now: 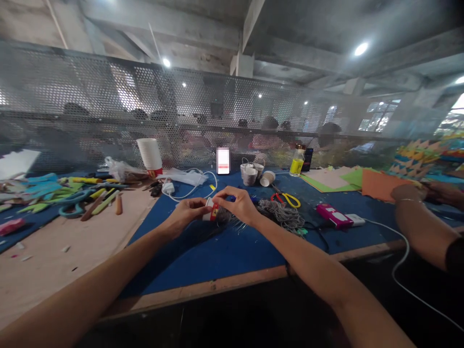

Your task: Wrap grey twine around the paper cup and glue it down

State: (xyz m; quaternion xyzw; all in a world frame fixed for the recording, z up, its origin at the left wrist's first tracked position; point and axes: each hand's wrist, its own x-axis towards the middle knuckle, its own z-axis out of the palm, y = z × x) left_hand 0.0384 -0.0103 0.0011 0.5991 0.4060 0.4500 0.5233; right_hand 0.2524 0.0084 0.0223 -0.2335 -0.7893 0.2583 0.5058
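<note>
Between my two hands, above the blue mat (pixel 203 263), is a small red and white paper cup (pixel 208 212), tilted on its side. My left hand (pixel 184 216) grips the cup at its left end with pinched fingers. My right hand (pixel 237 205) is closed at the cup's right side, its fingertips pressed to it. Grey cord (pixel 224 216) shows around the cup's right end, below my right hand. A loose heap of grey cord (pixel 284 215) lies just right of my right hand, near scissors with yellow and red handles (pixel 290 199).
Small cups (pixel 249 175), a lit phone (pixel 223 161) and a glue bottle (pixel 297 162) stand at the back. Stacked cups (pixel 149 154), tools and blue scissors (pixel 75 203) are left. A pink device (pixel 334 216), coloured paper (pixel 380 184) and another person's arm (pixel 422 227) are right.
</note>
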